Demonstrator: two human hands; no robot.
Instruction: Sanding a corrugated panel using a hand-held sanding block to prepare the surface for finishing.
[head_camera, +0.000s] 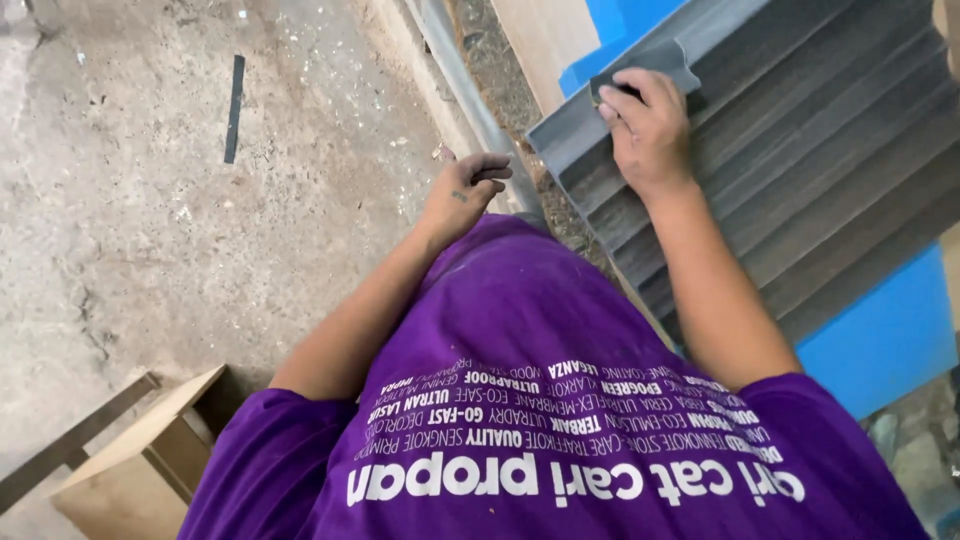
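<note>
- The fluted grey panel fills the upper right of the view, its long ridges and grooves running side by side on a slant from the near left corner up toward the far right. The finish is a matt slate grey, slightly streaked (the grooves read darker than the ridge tops).
- A small grey sanding sheet lies on the panel's near left corner, one edge curling up past the fingertips.
- The right hand presses flat on that sheet, fingers spread over it and pinning it to the ridges; the forearm crosses the panel toward the body.
- The left hand hangs off the panel, just left of its corner, fingers loosely curled and grasping nothing.
- Blue surfaces show beneath the panel at its lower right edge and again at the top beside a pale board.
- A purple shirt with white print fills the bottom of the view.
- To the left is a dusty concrete floor with a thin dark strip on it and a wooden box in the lower corner.
</note>
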